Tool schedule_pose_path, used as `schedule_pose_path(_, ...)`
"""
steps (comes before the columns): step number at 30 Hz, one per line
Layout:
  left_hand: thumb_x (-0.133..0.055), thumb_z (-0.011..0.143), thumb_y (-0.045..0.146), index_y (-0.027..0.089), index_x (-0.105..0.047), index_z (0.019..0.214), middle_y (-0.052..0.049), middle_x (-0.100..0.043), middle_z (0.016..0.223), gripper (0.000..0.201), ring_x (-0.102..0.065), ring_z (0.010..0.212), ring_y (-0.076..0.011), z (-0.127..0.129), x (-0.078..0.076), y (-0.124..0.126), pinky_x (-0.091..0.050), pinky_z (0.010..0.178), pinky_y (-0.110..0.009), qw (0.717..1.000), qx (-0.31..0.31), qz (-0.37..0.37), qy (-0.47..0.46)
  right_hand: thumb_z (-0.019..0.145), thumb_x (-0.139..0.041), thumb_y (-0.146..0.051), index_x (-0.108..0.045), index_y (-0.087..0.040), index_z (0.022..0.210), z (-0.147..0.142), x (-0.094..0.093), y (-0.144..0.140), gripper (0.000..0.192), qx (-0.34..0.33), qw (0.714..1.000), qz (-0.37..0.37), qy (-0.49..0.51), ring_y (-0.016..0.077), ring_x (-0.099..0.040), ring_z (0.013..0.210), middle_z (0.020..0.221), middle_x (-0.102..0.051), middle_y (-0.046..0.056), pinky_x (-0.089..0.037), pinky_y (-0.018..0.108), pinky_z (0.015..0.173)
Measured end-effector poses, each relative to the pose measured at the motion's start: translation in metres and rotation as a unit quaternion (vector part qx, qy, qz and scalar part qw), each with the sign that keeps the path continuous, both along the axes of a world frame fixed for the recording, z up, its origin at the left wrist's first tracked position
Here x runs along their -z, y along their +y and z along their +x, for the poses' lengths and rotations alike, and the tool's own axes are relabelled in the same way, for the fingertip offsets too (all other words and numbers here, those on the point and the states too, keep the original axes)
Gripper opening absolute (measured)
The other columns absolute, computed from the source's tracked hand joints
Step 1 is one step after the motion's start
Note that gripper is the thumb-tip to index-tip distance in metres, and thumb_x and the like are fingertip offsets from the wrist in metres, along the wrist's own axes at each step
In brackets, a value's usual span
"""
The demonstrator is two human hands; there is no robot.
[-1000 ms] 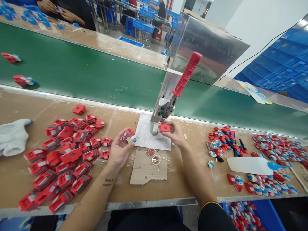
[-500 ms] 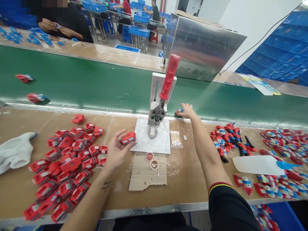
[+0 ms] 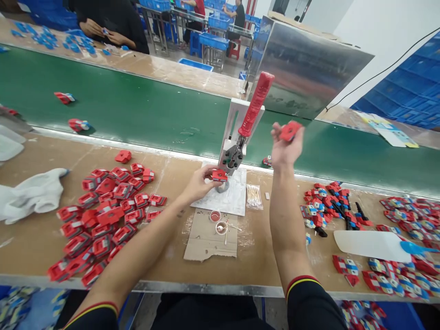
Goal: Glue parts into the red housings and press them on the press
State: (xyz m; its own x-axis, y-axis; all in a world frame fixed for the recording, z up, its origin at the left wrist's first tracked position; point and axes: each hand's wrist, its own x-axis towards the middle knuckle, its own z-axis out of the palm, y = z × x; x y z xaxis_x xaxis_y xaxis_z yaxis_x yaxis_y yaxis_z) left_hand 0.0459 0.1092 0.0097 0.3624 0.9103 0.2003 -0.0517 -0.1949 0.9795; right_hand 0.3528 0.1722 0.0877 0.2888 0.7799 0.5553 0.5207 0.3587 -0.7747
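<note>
1. Red piece (image 3: pixel 219 175): located in the left hand (image 3: pixel 203 181), pinched between thumb and fingers at the foot of the lever press (image 3: pixel 237 151). Contact with the press cannot be determined.
2. Second red piece (image 3: pixel 290 131): held in the raised fingers of the right hand (image 3: pixel 287 149), above the green belt (image 3: pixel 154 114). Blurred; exact finger contact unclear.
3. White plate (image 3: pixel 237 197): under the press, just below the left fingers.
4. Small assembly (image 3: pixel 267 161): at the belt's near edge, beside and left of the right wrist.
5. Swab packet (image 3: pixel 254 198): on the table (image 3: pixel 261 256), right of the left fingers, beside the plate.
6. Red-filled cup (image 3: pixel 215 215) and second cup (image 3: pixel 221 228): nearer the wearer than the left fingers, on torn cardboard (image 3: pixel 209 247). Loose swabs lie at the second cup.
7. Heap of red parts (image 3: pixel 106 215): left of the left fingers, spread on the table.
8. Multicoloured assemblies (image 3: pixel 318 201): right of and below the right fingers. White bottle (image 3: pixel 371 245) lies on its side farther right.
9. White cloth (image 3: pixel 34 195): far left of the left fingers, beyond the heap.
10. Co-worker (image 3: pixel 110 18): across the belt, well apart from both hands, handling a small item.
</note>
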Motion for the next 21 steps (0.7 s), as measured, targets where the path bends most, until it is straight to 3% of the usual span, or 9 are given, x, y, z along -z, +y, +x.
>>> schedule_pose_path(2, -0.087, 0.068, 0.026, 0.02, -0.072, 0.113, -0.009, -0.081, 0.107, 0.047, -0.076, 0.098, -0.0267, 0.003, 0.001, 0.002, -0.057, 0.094, -0.043, 0.999, 0.002, 0.037, 0.033, 0.1, -0.008, -0.078, -0.049, -0.031, 0.145, -0.013, -0.045, -0.003, 0.077, -0.058, 0.986, 0.139, 0.078, 0.0322, -0.062, 0.14, 0.14, -0.056, 0.012, -0.061, 0.048, 0.095)
schedule_pose_path(3, -0.087, 0.069, 0.025, 0.02, -0.072, 0.112, -0.009, -0.081, 0.108, 0.046, -0.076, 0.098, -0.0264, 0.004, 0.001, 0.002, -0.057, 0.097, -0.045, 0.998, 0.0, 0.051, 0.044, 0.1, -0.006, -0.079, -0.048, -0.033, 0.144, -0.028, -0.067, -0.004, 0.077, -0.077, 0.979, 0.166, 0.088, 0.0317, -0.062, 0.141, 0.14, -0.056, 0.01, -0.061, 0.047, 0.094)
schedule_pose_path(5, -0.086, 0.07, 0.023, 0.021, -0.072, 0.11, -0.009, -0.08, 0.109, 0.043, -0.075, 0.101, -0.0264, 0.007, 0.004, 0.001, -0.056, 0.101, -0.046, 0.997, -0.005, 0.064, 0.051, 0.1, -0.008, -0.081, -0.045, -0.034, 0.143, -0.067, -0.103, -0.011, 0.073, -0.116, 0.971, 0.182, 0.103, 0.0296, -0.061, 0.143, 0.136, -0.057, 0.008, -0.062, 0.043, 0.093)
schedule_pose_path(7, -0.086, 0.071, 0.022, 0.021, -0.071, 0.109, -0.009, -0.08, 0.109, 0.041, -0.075, 0.103, -0.0268, 0.009, 0.007, -0.001, -0.057, 0.102, -0.047, 0.997, -0.007, 0.063, 0.042, 0.099, -0.013, -0.085, -0.042, -0.033, 0.14, -0.106, -0.124, -0.025, 0.072, -0.142, 0.967, 0.185, 0.102, 0.0288, -0.068, 0.134, 0.131, -0.059, 0.008, -0.064, 0.038, 0.087)
schedule_pose_path(10, -0.084, 0.074, 0.021, 0.021, -0.07, 0.11, -0.009, -0.08, 0.109, 0.039, -0.075, 0.104, -0.0264, 0.012, 0.009, -0.005, -0.058, 0.101, -0.046, 0.997, -0.006, 0.064, 0.036, 0.096, -0.013, -0.089, -0.041, -0.035, 0.138, -0.139, -0.125, -0.063, 0.074, -0.169, 0.971, 0.156, 0.064, 0.0278, -0.078, 0.107, 0.127, -0.06, 0.008, -0.066, 0.038, 0.072)
schedule_pose_path(13, -0.082, 0.076, 0.021, 0.021, -0.07, 0.112, -0.008, -0.08, 0.108, 0.038, -0.075, 0.104, -0.0257, 0.013, 0.011, -0.009, -0.057, 0.102, -0.045, 0.997, -0.009, 0.067, 0.036, 0.096, -0.025, -0.087, -0.043, -0.037, 0.131, -0.142, -0.108, -0.107, 0.063, -0.187, 0.965, 0.178, 0.046, 0.0246, -0.077, 0.083, 0.116, -0.059, 0.006, -0.066, 0.043, 0.067)
schedule_pose_path(17, -0.082, 0.078, 0.027, 0.02, -0.069, 0.116, -0.009, -0.079, 0.112, 0.04, -0.074, 0.107, -0.027, 0.016, 0.016, -0.014, -0.057, 0.102, -0.045, 0.998, -0.012, 0.06, 0.027, 0.103, -0.024, -0.077, -0.045, -0.038, 0.126, -0.144, -0.092, -0.142, 0.051, -0.143, 0.958, 0.247, -0.006, 0.0283, -0.078, 0.098, 0.096, -0.055, 0.003, -0.067, 0.046, 0.072)
schedule_pose_path(21, -0.079, 0.083, 0.031, 0.018, -0.07, 0.117, -0.011, -0.078, 0.114, 0.038, -0.074, 0.109, -0.0271, 0.02, 0.02, -0.016, -0.058, 0.1, -0.044, 0.998, -0.006, 0.062, 0.012, 0.105, -0.022, -0.073, -0.049, -0.041, 0.127, -0.154, -0.092, -0.144, 0.047, -0.148, 0.952, 0.264, -0.04, 0.0266, -0.076, 0.109, 0.103, -0.06, 0.004, -0.067, 0.04, 0.067)
